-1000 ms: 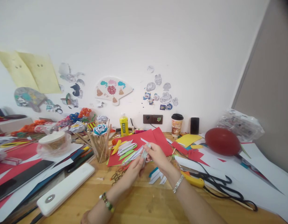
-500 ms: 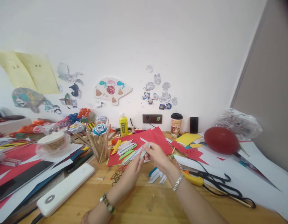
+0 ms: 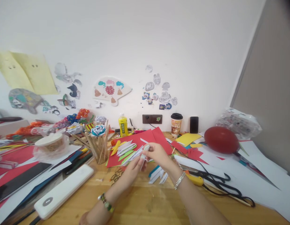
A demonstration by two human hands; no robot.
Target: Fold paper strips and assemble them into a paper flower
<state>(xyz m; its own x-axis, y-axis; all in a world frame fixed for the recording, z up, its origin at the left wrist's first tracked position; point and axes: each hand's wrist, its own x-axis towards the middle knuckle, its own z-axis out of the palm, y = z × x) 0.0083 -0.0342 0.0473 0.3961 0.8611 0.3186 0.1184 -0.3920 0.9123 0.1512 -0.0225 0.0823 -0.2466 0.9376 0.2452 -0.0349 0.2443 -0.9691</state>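
A small folded piece of pale paper [image 3: 145,151] is held between both hands above the middle of the wooden table. My left hand [image 3: 136,166] pinches its lower end, and my right hand [image 3: 154,152] has its fingers closed on the upper part. Behind the hands, folded white, green and yellow paper strips [image 3: 127,149] lie on red paper [image 3: 145,137]. More folded white and blue pieces [image 3: 159,175] rest on the table below my right hand. Brown rubber bands [image 3: 116,175] lie left of my left hand.
Wooden sticks with a blue-white paper flower stand in a cup [image 3: 101,156]. A white power bank [image 3: 65,190] lies at front left, a yellow glue gun [image 3: 194,178] and black scissors [image 3: 220,184] at right. Behind are a yellow bottle [image 3: 123,125], coffee cup [image 3: 176,125] and red balloon [image 3: 221,140].
The view has shifted slightly, so the surroundings sit a little further left. The folded paper is tilted differently, and the fingers of both hands have moved slightly on it.
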